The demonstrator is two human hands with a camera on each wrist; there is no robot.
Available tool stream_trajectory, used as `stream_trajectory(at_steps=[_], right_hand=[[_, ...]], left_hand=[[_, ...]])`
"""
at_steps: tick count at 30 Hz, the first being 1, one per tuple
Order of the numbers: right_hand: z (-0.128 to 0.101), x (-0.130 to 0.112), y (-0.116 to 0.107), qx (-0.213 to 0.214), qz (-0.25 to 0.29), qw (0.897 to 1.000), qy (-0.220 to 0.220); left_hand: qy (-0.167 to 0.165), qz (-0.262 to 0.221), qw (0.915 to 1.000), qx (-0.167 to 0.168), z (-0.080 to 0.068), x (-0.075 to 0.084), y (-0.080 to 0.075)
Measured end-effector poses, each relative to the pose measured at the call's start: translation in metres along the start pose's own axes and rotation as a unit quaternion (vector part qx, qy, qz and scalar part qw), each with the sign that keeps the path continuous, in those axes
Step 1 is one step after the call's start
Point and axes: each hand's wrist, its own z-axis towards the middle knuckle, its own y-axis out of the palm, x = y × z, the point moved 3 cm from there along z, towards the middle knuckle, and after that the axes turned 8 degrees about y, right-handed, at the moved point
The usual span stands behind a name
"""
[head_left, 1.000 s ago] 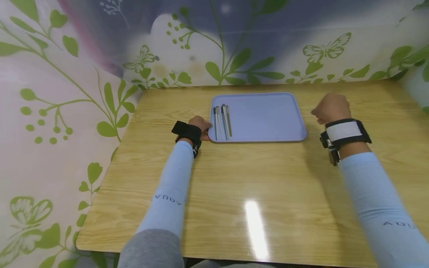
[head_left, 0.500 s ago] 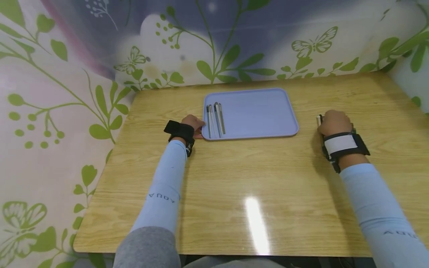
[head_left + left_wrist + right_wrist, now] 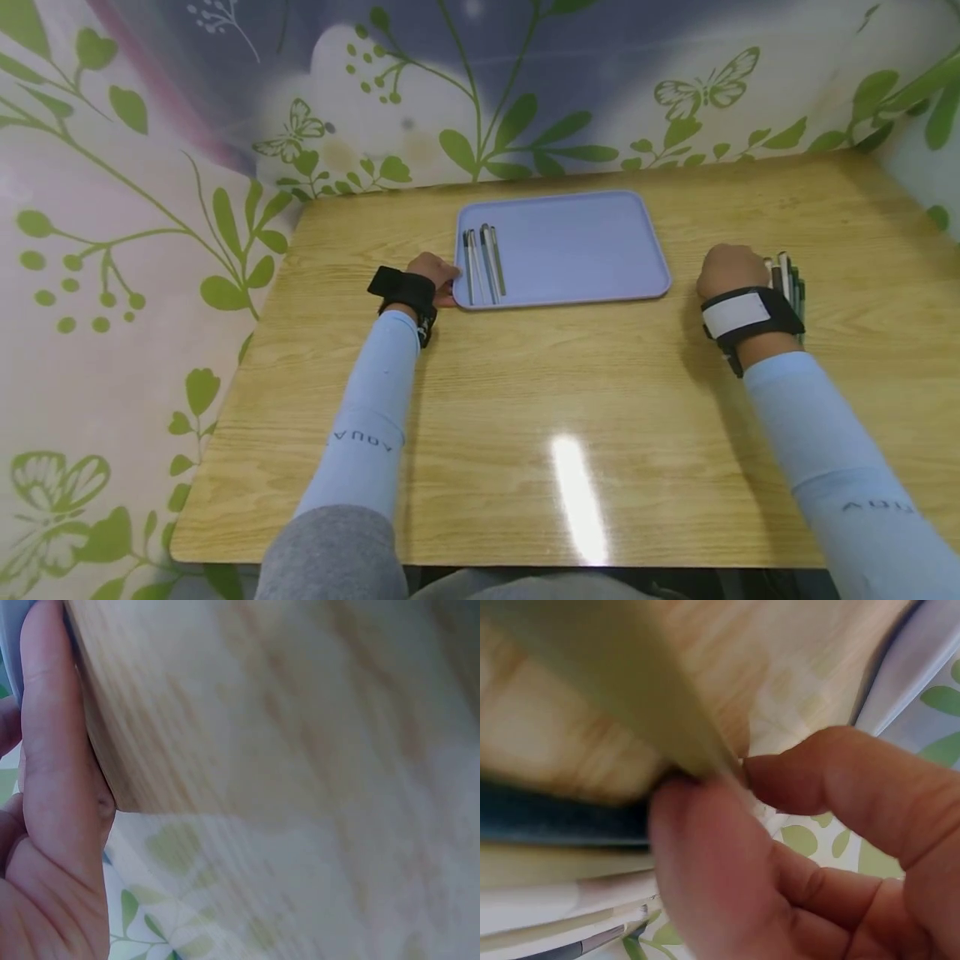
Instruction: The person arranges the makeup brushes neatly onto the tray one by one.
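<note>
A light purple tray (image 3: 577, 250) lies on the wooden table, with several slim sticks (image 3: 484, 262) side by side along its left end. My left hand (image 3: 432, 273) pinches the tray's left rim; the left wrist view shows a finger (image 3: 56, 742) laid along that edge. To the right of the tray, my right hand (image 3: 733, 271) pinches a slender olive-green stick (image 3: 622, 682) between thumb and finger. Its full shape and kind are hidden. More loose sticks (image 3: 789, 287), white and dark green, lie just right of this hand, partly behind the wrist.
The wooden table (image 3: 525, 433) extends between both forearms to its front edge. Behind it stands a wall (image 3: 570, 108) printed with leaves and butterflies, and another printed wall (image 3: 112, 275) runs along the left side.
My right hand came down to the sticks, then shifted slightly left, so the loose sticks now show beside it. My left hand stays at the tray's rim.
</note>
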Motion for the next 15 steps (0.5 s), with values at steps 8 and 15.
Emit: stream_trajectory(at_steps=[8, 15], right_hand=[[0.008, -0.025, -0.023, 0.004, 0.014, 1.000, -0.017], [0.014, -0.096, -0.062, 0.000, 0.093, 0.992, -0.081]], left_hand=[[-0.006, -0.017, 0.9998, 0.007, -0.003, -0.001, -0.002], [-0.016, -0.038, 0.9990, 0.015, -0.003, 0.001, 0.000]])
